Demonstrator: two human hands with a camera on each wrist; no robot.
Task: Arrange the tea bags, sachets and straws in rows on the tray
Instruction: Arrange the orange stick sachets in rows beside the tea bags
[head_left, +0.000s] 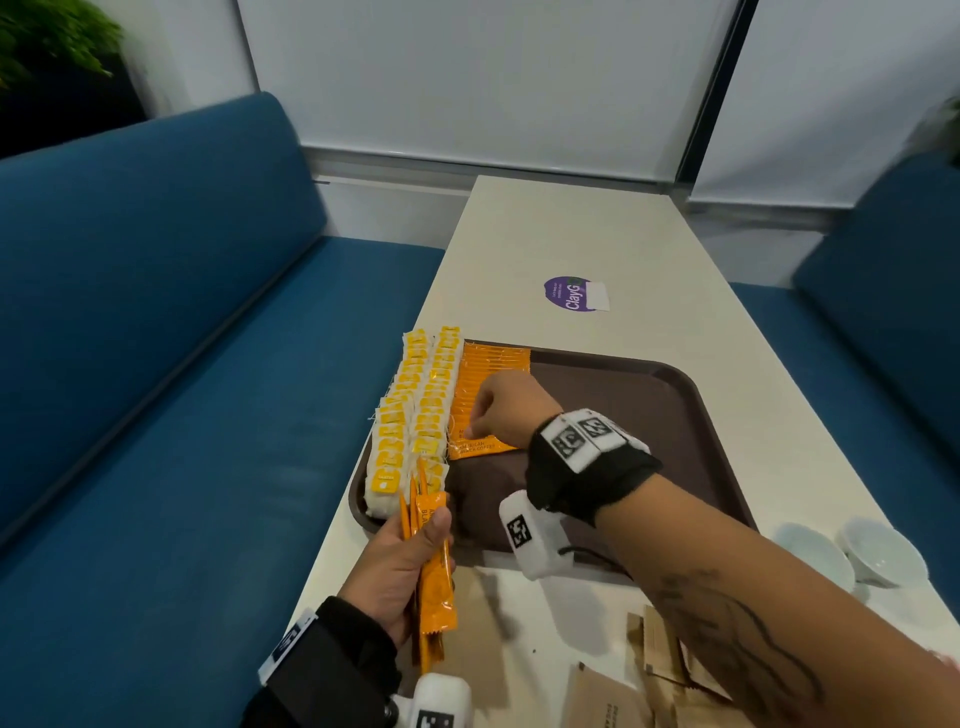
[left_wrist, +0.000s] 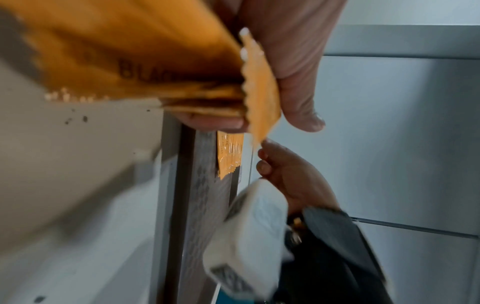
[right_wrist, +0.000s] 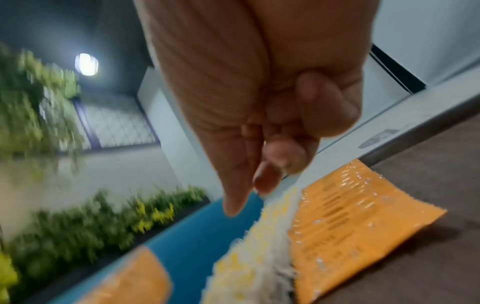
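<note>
A brown tray lies on the white table. Two rows of yellow-tagged tea bags run along its left edge, with a row of overlapping orange coffee sachets beside them. My right hand hovers over the near end of the orange row. Its fingers are curled with nothing between them, and the fingertips are at the front sachet. My left hand grips a bundle of orange sachets upright at the tray's near left corner. That bundle fills the left wrist view.
Brown paper packets lie on the table near me at the right. White cups stand at the right edge. A purple sticker is beyond the tray. Blue benches flank the narrow table.
</note>
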